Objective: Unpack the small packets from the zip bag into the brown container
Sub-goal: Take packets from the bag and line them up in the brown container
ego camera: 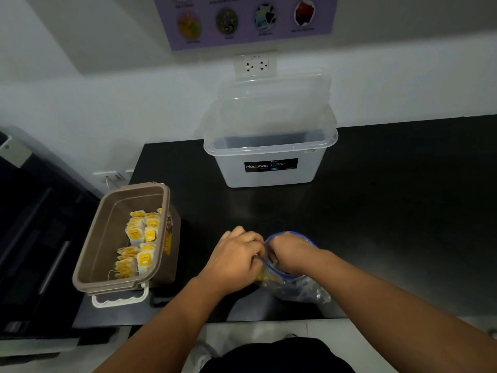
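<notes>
**Both hands at the mouth of the zip bag**

The zip bag [297, 289], clear crinkled plastic with a blue zip rim, sits on the black bench [390, 211] near its front edge, directly in front of the person. Its mouth is open and faces upward. The left hand [234, 261] is at the left side of the mouth, and its fingers [250, 236] are curled and pinching the bag's rim. The right hand [291, 253] reaches down into the opening from the right. Its fingers are hidden inside the bag, so I cannot tell whether they are clasping anything. A patch of yellow shows through the plastic just below the left hand.

The brown container [107, 232] stands open to the left of the hands, at the bench's left edge and apart from the bag. A pile of yellow and white packets [139, 238] lies along its right inner side. A white latch handle [121, 299] hangs off its near end.

Farther back on the bench stands a clear storage box [269, 173] with a dark "Megabox" label. Its lid [274, 103] is propped upright behind it against the white wall. Above the lid are a wall socket [255, 65] and a purple poster [247, 22].
</notes>
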`<state>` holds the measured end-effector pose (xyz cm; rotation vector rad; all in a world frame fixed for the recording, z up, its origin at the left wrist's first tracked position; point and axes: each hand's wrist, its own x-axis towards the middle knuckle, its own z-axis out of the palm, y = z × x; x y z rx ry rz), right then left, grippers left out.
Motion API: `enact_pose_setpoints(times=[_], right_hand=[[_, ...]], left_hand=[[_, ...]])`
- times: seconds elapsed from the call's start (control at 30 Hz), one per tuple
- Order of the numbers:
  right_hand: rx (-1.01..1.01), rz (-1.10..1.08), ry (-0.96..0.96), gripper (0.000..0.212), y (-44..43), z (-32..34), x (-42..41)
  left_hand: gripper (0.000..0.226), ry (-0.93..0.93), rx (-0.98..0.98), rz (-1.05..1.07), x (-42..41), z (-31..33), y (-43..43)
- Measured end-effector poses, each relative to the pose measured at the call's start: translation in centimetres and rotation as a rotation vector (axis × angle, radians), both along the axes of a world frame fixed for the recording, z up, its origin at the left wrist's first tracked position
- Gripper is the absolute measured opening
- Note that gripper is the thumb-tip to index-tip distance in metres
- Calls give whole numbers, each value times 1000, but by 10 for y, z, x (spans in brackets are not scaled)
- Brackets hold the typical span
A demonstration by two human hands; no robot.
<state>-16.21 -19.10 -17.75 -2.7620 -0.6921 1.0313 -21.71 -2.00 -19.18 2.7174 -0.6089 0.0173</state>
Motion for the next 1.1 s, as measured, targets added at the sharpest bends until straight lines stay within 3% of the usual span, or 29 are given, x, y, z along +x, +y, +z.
enact_pose_setpoints(times=[0.1, 0.33, 0.43, 0.6, 0.9, 1.1], right_hand=[[103, -95, 35, 23, -12, -7, 2], [221, -160, 98, 24, -17, -14, 2], [174, -82, 139, 17, -11, -16, -1], [112, 28, 90, 25, -3, -27, -4], [108, -2, 71, 29, -3, -38, 0], [122, -46, 56, 32, -2, -47, 3]], left_hand=[[33, 108, 61, 2, 3, -3, 7], [60, 334, 140, 43, 0, -19, 8], [61, 368, 78, 78, -3, -25, 8], [65, 431, -20, 110, -6, -31, 5], [52, 437, -214, 131, -7, -27, 6], [61, 476, -290, 132, -5, -20, 10]])
